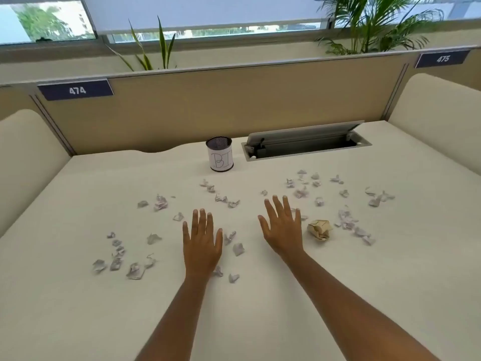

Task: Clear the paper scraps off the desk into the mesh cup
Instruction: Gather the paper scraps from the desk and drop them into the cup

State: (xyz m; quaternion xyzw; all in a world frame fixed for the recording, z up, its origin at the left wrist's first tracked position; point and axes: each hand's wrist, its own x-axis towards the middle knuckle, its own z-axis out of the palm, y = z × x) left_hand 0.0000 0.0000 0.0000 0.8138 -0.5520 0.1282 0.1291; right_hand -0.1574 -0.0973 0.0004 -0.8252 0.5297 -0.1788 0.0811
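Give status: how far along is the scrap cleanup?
Done: nothing visible; scraps lie scattered across the desk, plus a tan wad. In hand: nothing; left hand and right hand are open. Left: all scraps into the cup, contents unseen.

Mesh cup, beyond the left hand — label "BI". Left plate, far beyond it: "474". Right plate, beyond the right hand — "475".

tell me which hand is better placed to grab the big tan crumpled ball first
Right. The right hand is open just beside the tan crumpled ball; the left hand, also open, is farther off, beyond the right one.
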